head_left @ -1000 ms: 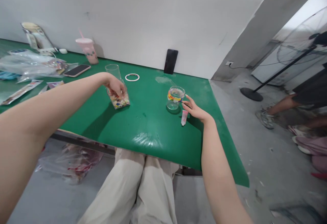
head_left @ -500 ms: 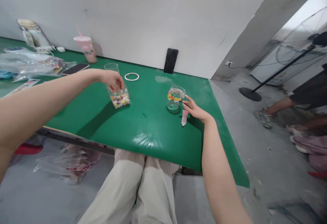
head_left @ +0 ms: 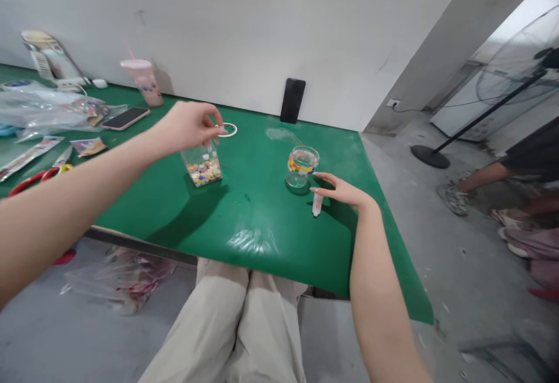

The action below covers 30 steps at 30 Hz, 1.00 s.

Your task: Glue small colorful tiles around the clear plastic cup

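Observation:
My left hand hovers over a clear container of small colourful pieces, thumb and fingertips pinched together. Whatever is between them is too small to make out. A glass cup stands on the table to the right, ringed by a band of yellow, red, orange and blue pieces. Beside it is my right hand, its thumb and fingers apart, the fingertips close to the cup's side. Just below the right thumb is a small pinkish-white tube.
Behind the left hand lies a white ring. A dark phone leans on the wall. Leftward are a pink cup, another phone, red-handled scissors and plastic bags. The green table ends to the right.
My left hand has come up out of the clear container and moved slightly right, fingers pinched. My right hand has stayed beside the glass cup, with its fingers shifted slightly.

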Each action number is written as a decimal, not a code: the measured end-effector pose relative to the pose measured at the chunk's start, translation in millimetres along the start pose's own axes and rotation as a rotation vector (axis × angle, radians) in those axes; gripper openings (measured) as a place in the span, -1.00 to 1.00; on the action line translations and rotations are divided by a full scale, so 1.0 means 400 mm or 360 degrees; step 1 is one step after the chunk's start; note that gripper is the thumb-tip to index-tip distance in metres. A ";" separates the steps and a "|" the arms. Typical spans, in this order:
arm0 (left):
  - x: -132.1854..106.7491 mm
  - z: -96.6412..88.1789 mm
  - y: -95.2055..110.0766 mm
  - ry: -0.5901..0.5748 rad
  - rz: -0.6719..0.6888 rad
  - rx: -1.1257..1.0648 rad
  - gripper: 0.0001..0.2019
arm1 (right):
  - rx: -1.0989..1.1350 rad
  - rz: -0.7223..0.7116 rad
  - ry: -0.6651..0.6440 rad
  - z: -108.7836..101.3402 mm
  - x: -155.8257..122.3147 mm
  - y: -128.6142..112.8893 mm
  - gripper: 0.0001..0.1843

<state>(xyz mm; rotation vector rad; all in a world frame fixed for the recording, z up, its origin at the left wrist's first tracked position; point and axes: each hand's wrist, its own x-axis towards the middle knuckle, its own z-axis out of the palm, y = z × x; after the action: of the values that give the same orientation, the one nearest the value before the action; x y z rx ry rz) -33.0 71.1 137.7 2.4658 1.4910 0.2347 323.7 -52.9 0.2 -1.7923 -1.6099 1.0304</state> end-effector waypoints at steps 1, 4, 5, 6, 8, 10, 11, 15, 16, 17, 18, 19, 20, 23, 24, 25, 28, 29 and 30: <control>-0.025 0.025 0.025 -0.0060 0.0044 -0.0109 -0.51 | -0.0048 0.0002 -0.0019 -0.005 -0.004 -0.004 -0.21; -0.085 0.135 0.084 -0.0405 0.0157 -0.0401 -0.66 | -0.0155 -0.0014 -0.0070 -0.016 -0.015 -0.011 -0.27; -0.098 0.175 0.097 -0.0514 0.0144 -0.0512 -0.71 | -0.0182 -0.0016 -0.0070 -0.016 -0.017 -0.013 -0.28; -0.106 0.213 0.110 -0.0593 0.0108 -0.0653 -0.72 | -0.0213 -0.0016 -0.0056 -0.015 -0.019 -0.013 -0.30; -0.110 0.278 0.134 -0.0840 0.0108 -0.0944 -0.69 | -0.0308 -0.0017 0.0016 -0.008 -0.021 -0.015 -0.30; -0.100 0.324 0.163 -0.1097 0.0206 -0.1290 -0.65 | -0.0458 0.0012 0.0113 0.003 -0.020 -0.018 -0.27; -0.092 0.340 0.180 -0.1200 0.0258 -0.1446 -0.65 | -0.0529 0.0055 0.0138 0.009 -0.019 -0.021 -0.25; -0.049 0.386 0.242 -0.1281 0.0370 -0.1663 -0.68 | -0.0597 0.0323 0.0027 0.020 -0.021 -0.040 -0.19; -0.039 0.394 0.250 -0.1271 0.0369 -0.1684 -0.67 | -0.0584 0.0387 0.0005 0.021 -0.023 -0.045 -0.18; -0.030 0.400 0.253 -0.1264 0.0354 -0.1713 -0.66 | -0.0565 0.0448 0.0006 0.021 -0.025 -0.049 -0.18; -0.023 0.405 0.252 -0.1268 0.0335 -0.1746 -0.63 | -0.0538 0.0507 0.0020 0.022 -0.026 -0.054 -0.17; -0.018 0.408 0.247 -0.1278 0.0314 -0.1779 -0.61 | -0.0498 0.0560 0.0035 0.023 -0.028 -0.058 -0.17; -0.015 0.410 0.240 -0.1285 0.0292 -0.1804 -0.59 | -0.0440 0.0600 0.0041 0.024 -0.028 -0.061 -0.17; -0.013 0.409 0.214 -0.1263 0.0253 -0.1839 -0.55 | -0.0236 0.0616 0.0008 0.031 -0.026 -0.073 -0.18; -0.013 0.407 0.208 -0.1258 0.0239 -0.1841 -0.54 | -0.0170 0.0599 -0.0030 0.034 -0.024 -0.077 -0.20; -0.013 0.406 0.203 -0.1259 0.0224 -0.1832 -0.53 | -0.0109 0.0581 -0.0076 0.036 -0.024 -0.081 -0.21; -0.013 0.401 0.198 -0.1318 0.0174 -0.1724 -0.55 | 0.0022 0.0583 -0.0190 0.041 -0.025 -0.091 -0.23; -0.013 0.400 0.199 -0.1329 0.0155 -0.1681 -0.55 | 0.0032 0.0607 -0.0199 0.041 -0.026 -0.093 -0.23; -0.014 0.398 0.201 -0.1334 0.0139 -0.1648 -0.56 | 0.0010 0.0637 -0.0195 0.040 -0.027 -0.093 -0.26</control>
<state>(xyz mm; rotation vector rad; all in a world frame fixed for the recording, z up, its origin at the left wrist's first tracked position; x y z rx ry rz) 74.3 9.9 9.0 1.4625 0.6243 -0.0330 288.9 -59.1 22.7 -2.1363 -1.3387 1.3408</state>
